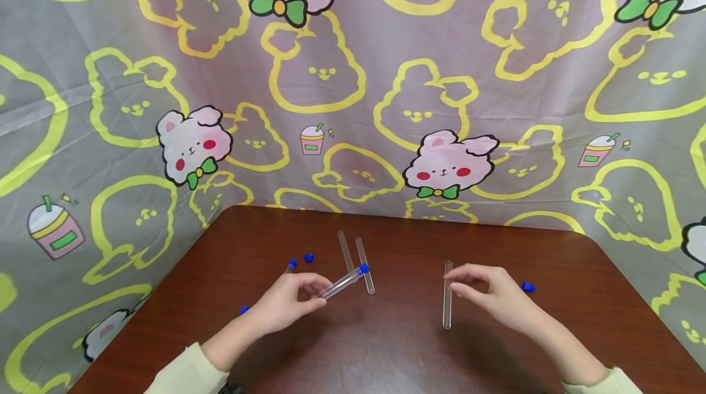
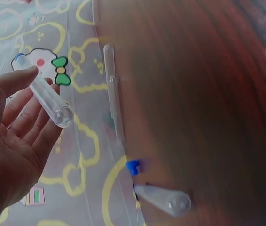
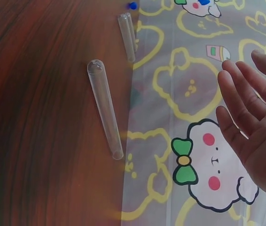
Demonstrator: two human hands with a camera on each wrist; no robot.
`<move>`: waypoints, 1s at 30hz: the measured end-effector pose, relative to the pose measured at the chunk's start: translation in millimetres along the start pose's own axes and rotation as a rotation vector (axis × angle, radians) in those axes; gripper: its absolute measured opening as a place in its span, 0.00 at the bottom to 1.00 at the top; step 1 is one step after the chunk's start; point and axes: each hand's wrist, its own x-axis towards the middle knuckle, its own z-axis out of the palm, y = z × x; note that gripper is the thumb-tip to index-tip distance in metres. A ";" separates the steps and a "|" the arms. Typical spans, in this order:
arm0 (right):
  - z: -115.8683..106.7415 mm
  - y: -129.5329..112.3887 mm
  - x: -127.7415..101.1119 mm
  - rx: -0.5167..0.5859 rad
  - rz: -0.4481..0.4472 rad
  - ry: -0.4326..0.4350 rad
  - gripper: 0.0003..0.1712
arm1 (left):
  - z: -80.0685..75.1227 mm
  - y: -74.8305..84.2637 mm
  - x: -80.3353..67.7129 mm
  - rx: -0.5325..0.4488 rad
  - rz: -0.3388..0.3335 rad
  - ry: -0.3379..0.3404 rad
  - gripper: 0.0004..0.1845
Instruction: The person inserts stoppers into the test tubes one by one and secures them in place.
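Note:
My left hand [image 1: 287,303] pinches a clear test tube [image 1: 342,284] with a blue cap on its far end, tilted up and to the right. In the left wrist view thumb and fingertips grip this tube [image 2: 50,99], its rounded end towards the camera. On the right, my right hand [image 1: 491,290] hovers by an uncapped test tube [image 1: 447,305] with its fingers loosely bent. The right wrist view shows that tube [image 3: 105,108] lying on the table, apart from the fingers, and nothing in the hand.
Two uncapped tubes [image 1: 361,254] lie mid-table, partly behind the held one. A loose blue cap [image 1: 309,257] and a capped tube [image 1: 292,264] lie beyond my left hand, another blue cap [image 1: 244,309] beside it. Blue caps [image 1: 528,287] lie right. A patterned curtain [image 1: 375,118] borders the table.

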 end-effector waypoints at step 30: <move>-5.1 19.6 -7.2 -0.108 0.047 0.012 0.10 | -37.2 -29.8 -13.3 0.089 -0.200 0.255 0.10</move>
